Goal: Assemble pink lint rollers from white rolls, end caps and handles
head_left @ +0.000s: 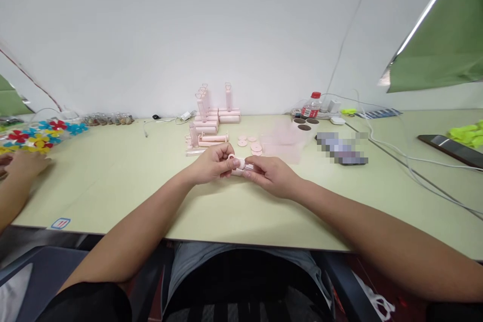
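Note:
Over the middle of the table, my left hand (215, 163) pinches a small pale pink part (240, 163) between thumb and finger. My right hand (272, 175) meets it from the right, its thumb and fingers closed on the same pale piece or on a clear part joined to it; the fingers partly hide it. Beyond my hands lie flat pink discs (256, 147) and thin translucent pink sheets (283, 142). Pink cylinders (206, 126) are stacked behind to the left, with upright clear tubes with heart-shaped tops (228, 96) standing on and beside them.
A bottle with a red cap (311, 106) and dark round discs (304, 127) stand back right, near a blurred-out item (341, 149), white cables and a dark tablet (451, 150). At far left, another person's hands (26, 165) are by colourful flower shapes (39, 137).

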`<state>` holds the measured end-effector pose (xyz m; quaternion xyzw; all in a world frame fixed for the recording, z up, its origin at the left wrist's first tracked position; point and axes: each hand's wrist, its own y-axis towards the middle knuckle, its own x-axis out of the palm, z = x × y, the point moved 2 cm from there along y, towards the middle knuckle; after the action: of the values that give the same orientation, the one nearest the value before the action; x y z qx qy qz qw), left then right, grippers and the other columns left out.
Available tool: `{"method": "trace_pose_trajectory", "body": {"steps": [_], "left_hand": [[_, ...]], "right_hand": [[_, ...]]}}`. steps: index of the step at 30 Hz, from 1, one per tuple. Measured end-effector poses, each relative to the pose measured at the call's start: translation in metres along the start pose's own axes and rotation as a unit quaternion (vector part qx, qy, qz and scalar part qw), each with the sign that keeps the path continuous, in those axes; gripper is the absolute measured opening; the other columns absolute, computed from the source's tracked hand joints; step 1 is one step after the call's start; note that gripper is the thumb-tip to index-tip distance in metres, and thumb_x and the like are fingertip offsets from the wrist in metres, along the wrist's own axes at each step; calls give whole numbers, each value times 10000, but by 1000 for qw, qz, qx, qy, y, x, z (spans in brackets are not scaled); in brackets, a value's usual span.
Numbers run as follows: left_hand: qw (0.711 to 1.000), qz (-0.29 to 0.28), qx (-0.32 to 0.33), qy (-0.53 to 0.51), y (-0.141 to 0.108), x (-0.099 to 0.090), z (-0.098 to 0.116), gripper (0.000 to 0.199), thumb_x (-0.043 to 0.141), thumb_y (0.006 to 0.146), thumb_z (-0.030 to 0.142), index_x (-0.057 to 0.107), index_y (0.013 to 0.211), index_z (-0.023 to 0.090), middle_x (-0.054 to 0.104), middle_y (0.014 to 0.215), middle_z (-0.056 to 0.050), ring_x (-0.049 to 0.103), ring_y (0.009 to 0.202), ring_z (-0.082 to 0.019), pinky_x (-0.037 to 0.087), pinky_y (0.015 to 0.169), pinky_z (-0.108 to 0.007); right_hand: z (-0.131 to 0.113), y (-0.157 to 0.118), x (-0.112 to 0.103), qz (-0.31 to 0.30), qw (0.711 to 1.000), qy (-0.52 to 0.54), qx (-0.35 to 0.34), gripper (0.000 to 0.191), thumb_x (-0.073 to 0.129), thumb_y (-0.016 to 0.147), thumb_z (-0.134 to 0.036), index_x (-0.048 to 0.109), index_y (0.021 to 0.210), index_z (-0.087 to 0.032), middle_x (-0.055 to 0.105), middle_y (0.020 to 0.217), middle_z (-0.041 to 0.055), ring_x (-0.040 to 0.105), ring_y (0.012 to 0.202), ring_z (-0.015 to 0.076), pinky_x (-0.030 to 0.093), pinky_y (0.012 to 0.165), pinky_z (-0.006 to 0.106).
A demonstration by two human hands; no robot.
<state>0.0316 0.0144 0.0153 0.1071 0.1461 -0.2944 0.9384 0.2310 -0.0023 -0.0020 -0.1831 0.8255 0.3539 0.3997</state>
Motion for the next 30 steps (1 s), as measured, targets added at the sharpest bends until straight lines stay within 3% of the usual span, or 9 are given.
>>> {"method": "trace_pose_trajectory", "body": {"steps": [3, 6, 11, 19, 25, 30], "left_hand": [[994, -18, 33, 100, -1, -5, 1, 360, 587, 880, 544, 504, 869, 194, 503, 622, 49, 455, 522, -86, 345, 497, -211], [975, -49, 70, 206, -2, -7, 5, 389, 478, 943, 518, 516, 751, 181, 476, 647, 25, 442, 600, -106, 350, 560, -232], [968, -102, 76, 217, -3, -3, 5, 473, 387, 973, 528, 431, 652, 183, 409, 606, 29, 381, 570, -105, 317, 560, -245], [968, -90, 90, 215, -1, 2, 2, 442, 403, 967, 516, 443, 678, 184, 371, 597, 42, 341, 553, -100, 292, 546, -244], [959, -63, 85, 262, -2, 8, 1, 433, 384, 971, 499, 480, 689, 184, 456, 599, 27, 395, 554, -111, 306, 558, -244], [940, -51, 114, 316, -4, 12, 3, 392, 402, 968, 441, 491, 682, 187, 487, 579, 15, 430, 552, -125, 339, 591, -259]], "right_hand": [[1, 0, -2, 8, 999, -26, -28, 270, 510, 955, -430, 625, 932, -187, 621, 707, 17, 486, 583, 132, 339, 575, 250], [3, 0, -3, -1, 998, -45, -38, 284, 507, 957, -430, 651, 992, -188, 657, 738, 32, 520, 597, 142, 347, 581, 257], [4, -3, -3, -17, 996, -79, -43, 333, 496, 965, -444, 660, 1099, -186, 696, 777, 52, 574, 643, 170, 354, 591, 267], [7, -4, -2, -23, 995, -93, -42, 332, 486, 970, -452, 659, 1097, -198, 710, 786, 55, 588, 647, 177, 343, 583, 268], [11, -4, -1, -32, 995, -82, -45, 321, 514, 953, -457, 666, 1064, -197, 708, 780, 61, 591, 650, 183, 334, 574, 267], [6, -3, -3, -55, 998, -19, -39, 292, 520, 955, -442, 670, 954, -191, 631, 659, 10, 497, 544, 133, 327, 549, 254]]}}
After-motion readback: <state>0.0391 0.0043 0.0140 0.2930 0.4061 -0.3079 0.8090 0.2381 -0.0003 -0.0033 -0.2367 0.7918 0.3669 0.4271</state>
